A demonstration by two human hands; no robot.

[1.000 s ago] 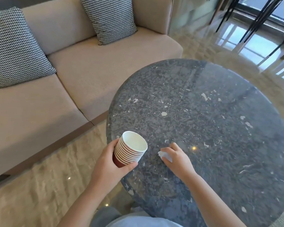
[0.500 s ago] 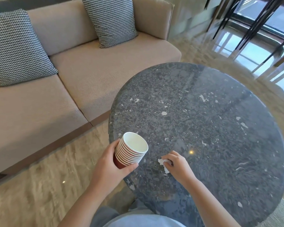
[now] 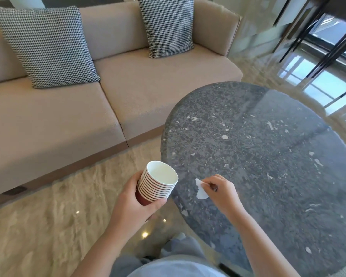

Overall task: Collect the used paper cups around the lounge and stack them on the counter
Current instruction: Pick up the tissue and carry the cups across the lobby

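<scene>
My left hand (image 3: 136,200) grips a stack of several nested paper cups (image 3: 158,182), dark red outside and white inside, held upright beside the near left edge of the round dark stone table (image 3: 268,156). The top cup looks empty. My right hand (image 3: 222,190) pinches a small white scrap of paper (image 3: 201,189) between thumb and fingers, just above the tabletop and a hand's width right of the cups.
A beige sofa (image 3: 78,116) with two houndstooth cushions (image 3: 46,47) stands left and behind the table. Glossy beige floor (image 3: 38,226) lies below. Thin black chair legs (image 3: 328,47) stand by the window at top right.
My right hand has lifted the white scrap off the tabletop and now pinches it. The view has swung left. The cup stack stays in my left hand.
</scene>
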